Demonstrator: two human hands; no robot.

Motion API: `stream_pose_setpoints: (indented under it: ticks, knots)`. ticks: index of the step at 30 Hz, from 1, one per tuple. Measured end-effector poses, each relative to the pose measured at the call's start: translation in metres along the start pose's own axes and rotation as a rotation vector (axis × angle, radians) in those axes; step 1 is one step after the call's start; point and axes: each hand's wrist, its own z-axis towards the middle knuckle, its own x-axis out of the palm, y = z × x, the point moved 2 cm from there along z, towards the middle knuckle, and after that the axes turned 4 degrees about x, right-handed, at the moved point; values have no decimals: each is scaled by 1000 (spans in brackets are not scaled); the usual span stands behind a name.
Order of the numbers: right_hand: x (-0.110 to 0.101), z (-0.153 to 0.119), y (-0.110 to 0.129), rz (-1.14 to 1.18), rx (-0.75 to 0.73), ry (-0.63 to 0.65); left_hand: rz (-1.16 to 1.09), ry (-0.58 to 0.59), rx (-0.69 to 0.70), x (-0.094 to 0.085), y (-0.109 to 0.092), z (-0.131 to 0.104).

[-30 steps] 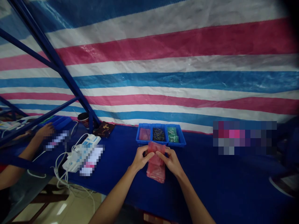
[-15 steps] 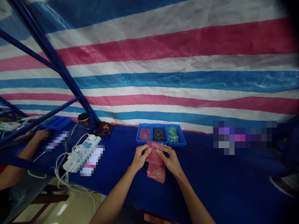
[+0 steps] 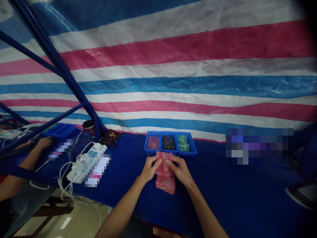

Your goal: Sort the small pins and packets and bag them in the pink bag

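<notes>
Between my two hands is a small pink plastic bag (image 3: 163, 165), held upright over the table. My left hand (image 3: 150, 168) pinches its left edge with the thumb in front. On the right edge, my right hand (image 3: 180, 168) grips with thumb and fingers. Just below lies a stack of similar pink bags (image 3: 165, 185) on the blue table. Right behind my hands stands a blue divided tray (image 3: 192, 153). Its compartments hold pink bags (image 3: 153, 142), dark screws or nails (image 3: 168, 143) and small green packets (image 3: 183, 143).
A white power strip (image 3: 99, 150) with tangled cables lies to the left, near a brown packet (image 3: 111, 137) and a dark cup (image 3: 89, 126). Another person's hand (image 3: 44, 144) rests at far left by a blue tray (image 3: 59, 130). A blue metal frame (image 3: 66, 77) slants there.
The pink bag has dipped slightly and tilted between my fingers. Both hands keep hold of it in nearly the same place.
</notes>
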Motion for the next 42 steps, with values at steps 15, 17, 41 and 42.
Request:
stream_pose_setpoints:
  ticks: [15, 17, 41, 42]
  knots:
    - [-16, 1, -13, 109, 89, -354, 78, -411, -16, -28, -3, 21]
    - [-20, 1, -15, 146, 101, -426, 150, -444, -8, -44, -3, 35]
    - [-22, 3, -15, 225, 118, -431, 1013, -98, -274, -63, 9, 97]
    - [-21, 3, -15, 220, 120, -428, 1013, -93, -279, -62, 11, 97]
